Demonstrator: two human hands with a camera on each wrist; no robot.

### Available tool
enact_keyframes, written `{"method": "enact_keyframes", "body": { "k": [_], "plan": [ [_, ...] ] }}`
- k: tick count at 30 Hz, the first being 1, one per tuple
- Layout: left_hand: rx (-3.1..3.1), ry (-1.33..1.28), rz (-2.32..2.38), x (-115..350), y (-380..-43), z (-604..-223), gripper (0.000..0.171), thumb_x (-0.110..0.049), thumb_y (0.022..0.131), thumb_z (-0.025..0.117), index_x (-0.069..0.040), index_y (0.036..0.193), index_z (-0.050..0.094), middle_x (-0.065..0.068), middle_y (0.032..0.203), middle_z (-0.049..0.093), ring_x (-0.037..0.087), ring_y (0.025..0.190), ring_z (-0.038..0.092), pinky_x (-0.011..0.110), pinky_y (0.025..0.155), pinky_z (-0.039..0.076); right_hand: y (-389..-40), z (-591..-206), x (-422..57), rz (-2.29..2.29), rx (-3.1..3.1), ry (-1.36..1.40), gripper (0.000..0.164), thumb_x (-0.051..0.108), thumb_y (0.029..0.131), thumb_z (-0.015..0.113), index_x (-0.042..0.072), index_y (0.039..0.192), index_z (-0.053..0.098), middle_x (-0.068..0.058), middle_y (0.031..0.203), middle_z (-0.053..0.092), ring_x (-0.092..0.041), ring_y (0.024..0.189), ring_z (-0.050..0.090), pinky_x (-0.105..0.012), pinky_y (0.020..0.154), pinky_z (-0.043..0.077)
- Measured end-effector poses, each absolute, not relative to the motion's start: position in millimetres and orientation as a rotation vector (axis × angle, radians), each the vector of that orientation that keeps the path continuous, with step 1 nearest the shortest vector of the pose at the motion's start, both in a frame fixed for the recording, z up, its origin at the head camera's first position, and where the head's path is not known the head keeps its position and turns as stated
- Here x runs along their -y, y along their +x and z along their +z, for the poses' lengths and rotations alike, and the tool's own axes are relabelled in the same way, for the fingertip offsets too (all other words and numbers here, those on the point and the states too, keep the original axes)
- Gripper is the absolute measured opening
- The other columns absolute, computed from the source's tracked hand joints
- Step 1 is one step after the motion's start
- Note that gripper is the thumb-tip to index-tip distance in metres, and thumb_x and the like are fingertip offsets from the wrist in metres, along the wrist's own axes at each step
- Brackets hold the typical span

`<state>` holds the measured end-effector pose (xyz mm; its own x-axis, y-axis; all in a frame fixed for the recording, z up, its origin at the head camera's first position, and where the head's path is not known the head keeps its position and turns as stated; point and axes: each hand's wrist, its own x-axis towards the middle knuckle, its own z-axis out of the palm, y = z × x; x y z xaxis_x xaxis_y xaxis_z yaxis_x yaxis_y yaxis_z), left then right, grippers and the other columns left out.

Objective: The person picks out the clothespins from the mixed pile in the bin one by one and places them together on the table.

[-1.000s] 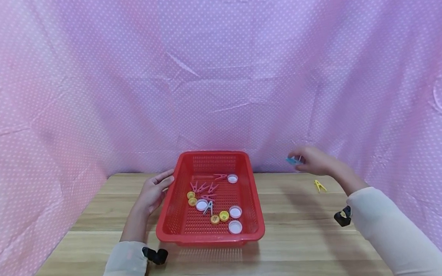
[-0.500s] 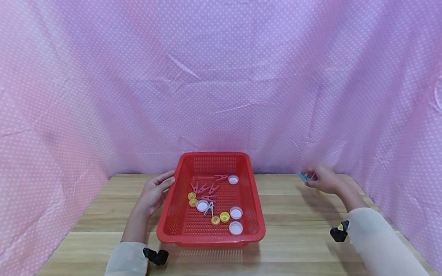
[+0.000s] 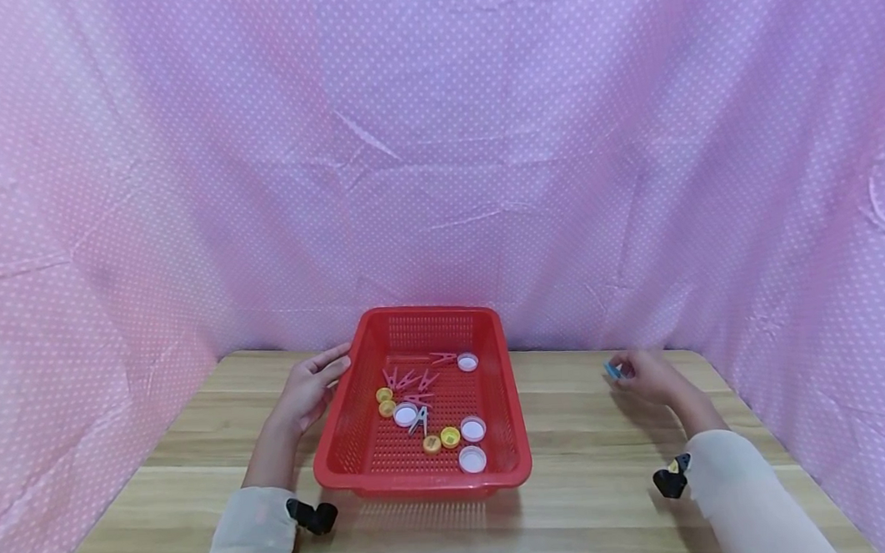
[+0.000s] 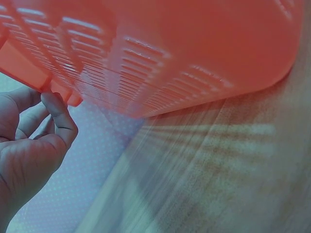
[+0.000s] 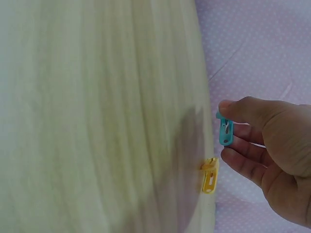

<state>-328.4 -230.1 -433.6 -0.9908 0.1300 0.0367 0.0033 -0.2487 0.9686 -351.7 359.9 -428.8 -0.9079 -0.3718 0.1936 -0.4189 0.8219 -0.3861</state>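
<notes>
My left hand [image 3: 307, 392] grips the left rim of a red plastic basket [image 3: 423, 480], thumb and fingers pinching its edge in the left wrist view. At the right of the table, my right hand [image 3: 646, 376] pinches a blue clothespin [image 5: 225, 129] between thumb and fingers. A yellow clothespin [image 5: 210, 175] lies near the table edge, just beside that hand in the right wrist view; in the head view the hand hides it. Inside the basket are several pink clothespins [image 3: 417, 399], a grey clothespin [image 3: 420, 421], yellow bottle caps [image 3: 449, 436] and white round lids [image 3: 472, 459].
A wooden table [image 3: 581, 486] carries the basket at its middle. Pink dotted cloth [image 3: 435, 143] hangs behind the table and down both sides. Black wrist cameras [image 3: 312, 515] sit on both sleeves.
My right hand has moved right and down toward the table with the blue clothespin, now covering the yellow clothespin in the head view. The left hand and basket stay put.
</notes>
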Motion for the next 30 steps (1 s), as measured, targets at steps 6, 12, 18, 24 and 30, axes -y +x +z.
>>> {"method": "enact_keyframes", "body": {
  "k": [6, 12, 18, 24, 30],
  "plan": [
    [-1.876, 0.160, 2.415, 229, -330, -435, 0.054, -0.007, 0.104, 0.058, 0.006, 0.153, 0.039, -0.001, 0.111, 0.073, 0.012, 0.091, 0.073, 0.030, 0.078, 0.062, -350, -436, -361, 0.643, 2.941, 0.590, 0.017, 0.001, 0.085, 0.072, -0.005, 0.101, 0.073, -0.002, 0.083, 0.065, -0.016, 0.077, 0.057, -0.034, 0.069, 0.052],
    [-1.869, 0.160, 2.421, 229, -329, -434, 0.055, -0.008, 0.104, 0.059, 0.006, 0.153, 0.039, -0.002, 0.109, 0.074, 0.012, 0.092, 0.072, 0.030, 0.079, 0.062, -348, -439, -362, 0.560, 2.953, 0.612, 0.016, 0.009, 0.088, 0.078, -0.003, 0.099, 0.073, -0.002, 0.084, 0.065, -0.016, 0.078, 0.058, -0.038, 0.071, 0.053],
    [-1.898, 0.170, 2.400, 231, -327, -432, 0.056, -0.011, 0.104, 0.061, 0.004, 0.153, 0.039, -0.001, 0.113, 0.073, 0.013, 0.095, 0.073, 0.031, 0.081, 0.062, -347, -439, -361, 0.591, 2.989, 0.554, 0.023, 0.012, 0.087, 0.080, -0.003, 0.104, 0.073, -0.002, 0.087, 0.065, -0.018, 0.081, 0.057, -0.039, 0.075, 0.053],
    [-1.914, 0.166, 2.390, 231, -325, -431, 0.056, -0.011, 0.104, 0.061, 0.003, 0.154, 0.040, -0.001, 0.114, 0.073, 0.014, 0.096, 0.073, 0.031, 0.081, 0.062, -348, -440, -361, 0.588, 2.996, 0.563, 0.020, 0.010, 0.087, 0.080, -0.003, 0.101, 0.074, -0.001, 0.082, 0.061, -0.017, 0.075, 0.052, -0.034, 0.067, 0.048],
    [-1.899, 0.161, 2.403, 230, -327, -434, 0.056, -0.010, 0.104, 0.060, 0.004, 0.154, 0.039, -0.001, 0.113, 0.073, 0.013, 0.095, 0.072, 0.031, 0.081, 0.062, -351, -442, -365, 0.586, 3.000, 0.537, 0.020, 0.010, 0.088, 0.079, -0.004, 0.101, 0.074, -0.002, 0.082, 0.060, -0.018, 0.074, 0.051, -0.032, 0.065, 0.045]
  ]
}}
